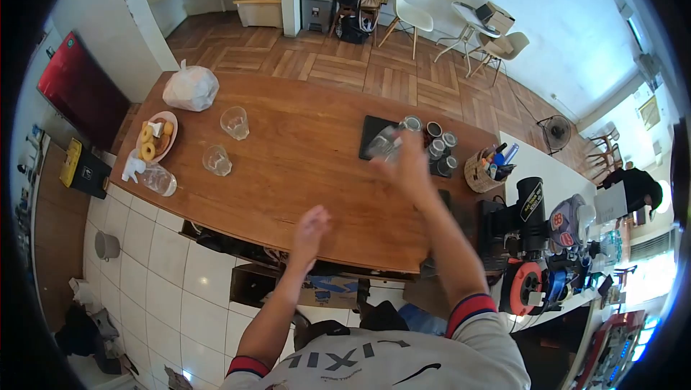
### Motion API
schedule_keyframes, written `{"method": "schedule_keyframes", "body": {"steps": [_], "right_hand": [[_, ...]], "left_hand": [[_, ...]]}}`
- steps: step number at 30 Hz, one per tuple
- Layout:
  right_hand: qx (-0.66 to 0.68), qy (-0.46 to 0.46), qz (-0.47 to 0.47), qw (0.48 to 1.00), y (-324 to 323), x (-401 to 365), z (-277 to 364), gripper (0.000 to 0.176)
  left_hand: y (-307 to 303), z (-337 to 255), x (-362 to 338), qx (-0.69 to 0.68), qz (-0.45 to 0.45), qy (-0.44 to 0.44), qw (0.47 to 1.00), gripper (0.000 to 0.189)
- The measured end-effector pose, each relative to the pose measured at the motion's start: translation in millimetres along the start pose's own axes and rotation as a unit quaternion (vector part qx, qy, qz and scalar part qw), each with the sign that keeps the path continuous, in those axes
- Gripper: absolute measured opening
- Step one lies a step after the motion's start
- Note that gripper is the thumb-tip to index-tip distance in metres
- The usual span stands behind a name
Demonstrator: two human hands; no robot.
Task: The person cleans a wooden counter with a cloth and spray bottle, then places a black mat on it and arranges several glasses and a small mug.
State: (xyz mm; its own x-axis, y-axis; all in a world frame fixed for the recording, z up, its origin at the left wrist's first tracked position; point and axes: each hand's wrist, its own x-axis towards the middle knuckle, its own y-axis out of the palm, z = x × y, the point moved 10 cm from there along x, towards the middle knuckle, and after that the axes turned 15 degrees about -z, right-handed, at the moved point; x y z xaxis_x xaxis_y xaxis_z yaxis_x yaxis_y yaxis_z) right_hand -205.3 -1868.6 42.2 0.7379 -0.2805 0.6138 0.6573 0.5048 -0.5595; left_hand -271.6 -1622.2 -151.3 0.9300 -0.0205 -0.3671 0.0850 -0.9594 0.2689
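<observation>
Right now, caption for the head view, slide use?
Head view: right hand at a clear glass by the dark tray, left hand empty over the wooden table, two glasses farther left.

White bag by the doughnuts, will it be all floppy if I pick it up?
The white bag would probably squish and sag, since it looks thin and crumpled. It likely wouldn't roll far, because its bunched top sticks up.

2 hands (pixel 311 233) (bare) over table (pixel 288 152)

The right arm reaches far forward, its hand (pixel 407 167) blurred. The left arm is bent at the elbow, its hand (pixel 310 230) raised with loosely curved fingers.
</observation>
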Motion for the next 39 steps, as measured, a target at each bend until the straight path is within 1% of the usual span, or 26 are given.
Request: {"method": "schedule_keyframes", "body": {"steps": [1,2,3,4,5,7,8,9,10,11,12,13,14,16,17,19,20,23,24,28,31,33,35,36,38,39], "right_hand": [[-0.003,-0.008,-0.010,1.000,13.2,-28.3,17.6,0.068],[-0.005,0.025,0.038,0.999,38.5,-62.3,22.3,0.066],[-0.007,0.057,0.086,0.995,57.9,-88.6,24.0,0.063],[-0.005,0.054,0.087,0.995,60.3,-97.7,31.3,0.063],[0.028,0.048,0.137,0.989,71.5,-108.3,42.4,0.060],[0.073,0.034,0.190,0.979,84.3,-107.0,54.5,0.057],[0.094,-0.068,0.223,0.968,82.5,-99.2,68.8,0.051],[0.113,-0.167,0.254,0.946,77.1,-95.8,80.8,0.045],[0.010,-0.171,0.242,0.955,72.2,-75.3,69.1,0.043],[-0.092,-0.173,0.228,0.954,67.9,-48.5,52.0,0.040],[-0.130,-0.188,0.157,0.961,83.2,-22.5,5.5,0.038],[-0.240,-0.146,0.151,0.948,61.0,8.6,8.2,0.032],[-0.367,-0.153,0.113,0.911,64.3,27.0,-30.7,0.026],[-0.453,-0.211,-0.027,0.866,68.3,36.8,-87.2,0.033],[-0.450,-0.218,-0.028,0.865,75.7,37.7,-106.2,0.033],[-0.478,-0.211,0.042,0.851,95.9,35.9,-135.9,0.036],[-0.480,-0.157,0.115,0.855,102.0,37.5,-149.8,0.034],[-0.468,-0.159,0.170,0.852,108.9,42.0,-154.7,0.029],[-0.473,-0.184,0.153,0.848,113.0,43.4,-155.6,0.020],[-0.460,-0.211,0.180,0.843,124.0,54.1,-150.3,0.022],[-0.501,-0.204,0.178,0.822,119.1,60.2,-131.0,0.036],[-0.404,-0.180,0.120,0.889,93.5,60.0,-70.3,0.059],[-0.188,0.073,0.109,0.973,102.4,46.2,-88.5,0.072],[0.010,0.233,0.114,0.966,126.8,22.0,-100.0,0.064],[0.173,0.320,0.111,0.925,181.8,-19.7,-81.2,0.036],[0.275,0.288,0.098,0.912,216.5,-35.1,-68.5,0.033]], "left_hand": [[35.7,-1.8,-10.4,-0.139,0.049,-0.090,0.985,0.053],[49.5,-9.2,-7.9,-0.141,0.051,-0.090,0.985,0.053],[66.9,-17.4,-6.3,-0.227,0.082,-0.121,0.963,0.050],[77.2,-23.0,-7.0,-0.312,0.111,-0.149,0.932,0.047],[75.5,-21.4,-4.9,-0.313,0.108,-0.146,0.932,0.047],[45.5,-11.1,15.7,-0.243,-0.013,-0.122,0.962,0.050],[33.6,-9.2,24.6,-0.242,-0.020,-0.113,0.963,0.050],[9.4,-20.9,31.9,-0.166,-0.045,0.007,0.985,0.052],[-12.1,-37.5,31.2,-0.086,-0.070,0.124,0.986,0.055],[-29.9,-45.7,33.7,-0.083,-0.081,0.126,0.985,0.055],[-54.8,-76.0,30.8,0.100,-0.154,0.243,0.953,0.059],[-71.4,-102.2,23.9,0.280,-0.217,0.343,0.870,0.062],[-89.6,-106.1,29.5,0.281,-0.226,0.341,0.868,0.062],[-121.9,-111.3,44.5,0.252,-0.262,0.350,0.863,0.066],[-130.1,-111.7,50.5,0.248,-0.269,0.350,0.862,0.066],[-145.7,-114.3,49.0,0.269,-0.319,0.383,0.824,0.069],[-148.0,-112.5,48.6,0.267,-0.326,0.374,0.826,0.069],[-150.6,-112.8,47.7,0.312,-0.364,0.356,0.802,0.072],[-153.0,-112.3,49.8,0.303,-0.363,0.351,0.808,0.072],[-155.4,-115.1,47.4,0.310,-0.381,0.354,0.796,0.071],[-156.0,-117.0,46.9,0.303,-0.377,0.321,0.815,0.069],[-156.0,-119.4,46.1,0.299,-0.374,0.319,0.818,0.069],[-147.5,-120.7,46.3,0.294,-0.357,0.322,0.826,0.068],[-148.3,-123.4,42.2,0.275,-0.365,0.329,0.826,0.067],[-141.0,-126.0,43.5,0.259,-0.344,0.344,0.835,0.067],[-141.4,-126.8,43.1,0.243,-0.338,0.354,0.838,0.067]]}}
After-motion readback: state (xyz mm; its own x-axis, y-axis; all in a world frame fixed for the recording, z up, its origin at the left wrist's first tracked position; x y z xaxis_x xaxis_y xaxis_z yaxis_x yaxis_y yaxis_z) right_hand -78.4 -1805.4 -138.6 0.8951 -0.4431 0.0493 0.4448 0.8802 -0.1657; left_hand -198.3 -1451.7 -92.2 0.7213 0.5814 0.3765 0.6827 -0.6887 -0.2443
